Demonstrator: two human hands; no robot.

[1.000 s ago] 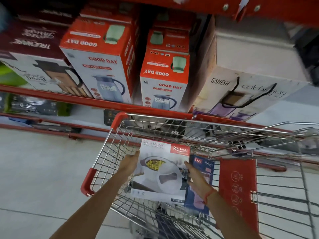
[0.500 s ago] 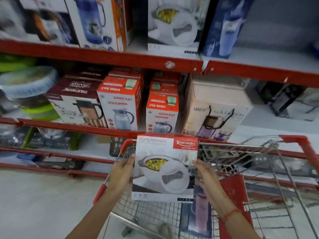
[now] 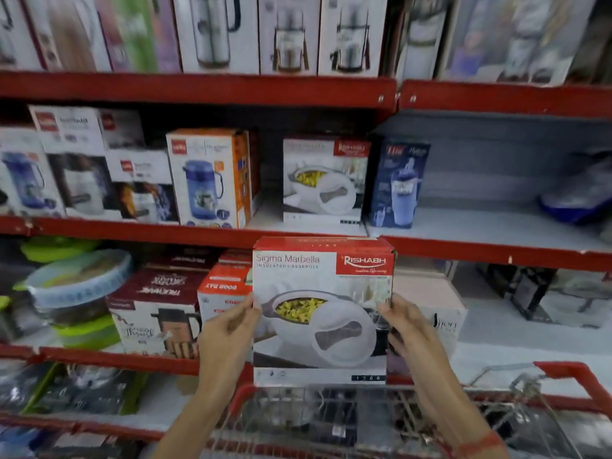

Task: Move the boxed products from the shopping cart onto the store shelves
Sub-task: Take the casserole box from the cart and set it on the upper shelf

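My left hand (image 3: 228,329) and right hand (image 3: 409,329) clamp the sides of the white-and-red cardboard casserole box (image 3: 323,309), upright above the red-rimmed wire shopping cart (image 3: 563,376).

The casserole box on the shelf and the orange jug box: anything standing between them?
Nothing: the head view shows bare shelf between the casserole box and the jug box.

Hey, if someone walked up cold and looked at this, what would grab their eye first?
The white and red casserole box in the centre, held upright by the left hand and right hand above the shopping cart. Next, a matching box on the red shelf just above it.
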